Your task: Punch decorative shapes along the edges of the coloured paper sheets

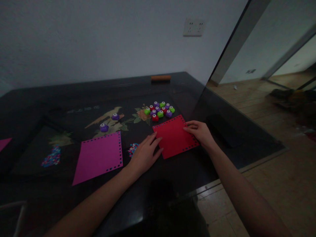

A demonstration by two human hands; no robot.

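A red square of paper (172, 138) with punched holes along its top, right and part of its bottom edge lies on the dark table. My left hand (144, 153) is open, fingers apart, with its fingertips on the paper's left edge. My right hand (199, 132) is closed on the paper's right edge, thumb and fingers near the upper right corner. Just behind the paper stand several small craft punches (160, 113) in purple, green and red, each with an eye-like top. A small pile of punched paper bits (133, 148) is partly hidden by my left hand.
To the left lies a pink sheet (98, 158) with punched edges, two purple punches (104, 127) behind it. Farther left are more paper bits (52, 157) and another pink sheet's corner (4, 143). A brown cylinder (160, 78) is near the table's back edge; a dark flat object (223, 130) lies right.
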